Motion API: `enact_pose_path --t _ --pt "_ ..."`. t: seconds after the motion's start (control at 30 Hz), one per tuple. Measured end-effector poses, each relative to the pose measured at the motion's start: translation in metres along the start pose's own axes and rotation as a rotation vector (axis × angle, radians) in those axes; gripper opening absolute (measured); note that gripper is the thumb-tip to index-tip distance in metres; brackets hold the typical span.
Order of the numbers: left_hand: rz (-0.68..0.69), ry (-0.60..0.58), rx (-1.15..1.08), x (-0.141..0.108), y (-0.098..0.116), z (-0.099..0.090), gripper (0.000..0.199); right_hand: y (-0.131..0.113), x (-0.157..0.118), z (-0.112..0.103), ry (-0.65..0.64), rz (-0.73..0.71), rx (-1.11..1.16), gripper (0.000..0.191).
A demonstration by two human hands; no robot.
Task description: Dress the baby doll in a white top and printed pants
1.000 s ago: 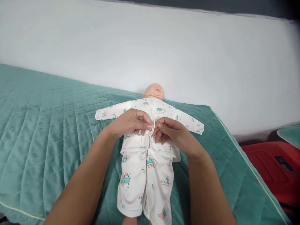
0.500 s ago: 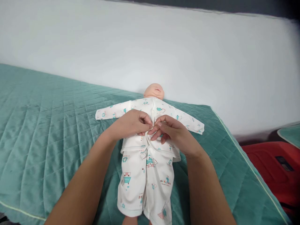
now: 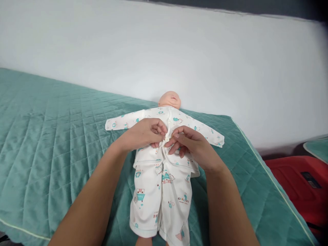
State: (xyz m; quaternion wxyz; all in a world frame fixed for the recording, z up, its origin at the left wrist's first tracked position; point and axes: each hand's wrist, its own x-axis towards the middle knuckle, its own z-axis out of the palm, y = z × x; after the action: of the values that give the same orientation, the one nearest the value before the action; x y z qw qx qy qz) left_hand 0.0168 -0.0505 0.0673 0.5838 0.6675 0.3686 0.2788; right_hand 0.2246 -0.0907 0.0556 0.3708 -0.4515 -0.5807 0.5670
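As both hands, left and right, pinch the shirt front, button between, tension likely steadies the cloth.

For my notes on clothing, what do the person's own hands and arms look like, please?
The left hand and right hand are bare, without gloves. No ring, watch or bracelet shows, and no sleeve covers the visible left forearm or right forearm.
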Motion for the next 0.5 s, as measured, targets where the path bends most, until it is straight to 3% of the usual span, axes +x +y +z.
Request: enact_pose_path --t 0.23,0.37,0.5 --pt "-0.018 -0.077 -0.003 -0.002 0.0 -0.004 0.012 0.005 0.003 -0.001 0.114 -0.106 0.151 0.017" --pt "-0.028 -0.087 0.021 -0.004 0.0 -0.008 0.022 0.007 0.007 0.004 0.341 -0.224 0.233 0.01" --pt "-0.048 -0.147 0.043 -0.005 -0.001 -0.013 0.029 0.014 0.013 0.005 0.563 -0.343 0.169 0.004"
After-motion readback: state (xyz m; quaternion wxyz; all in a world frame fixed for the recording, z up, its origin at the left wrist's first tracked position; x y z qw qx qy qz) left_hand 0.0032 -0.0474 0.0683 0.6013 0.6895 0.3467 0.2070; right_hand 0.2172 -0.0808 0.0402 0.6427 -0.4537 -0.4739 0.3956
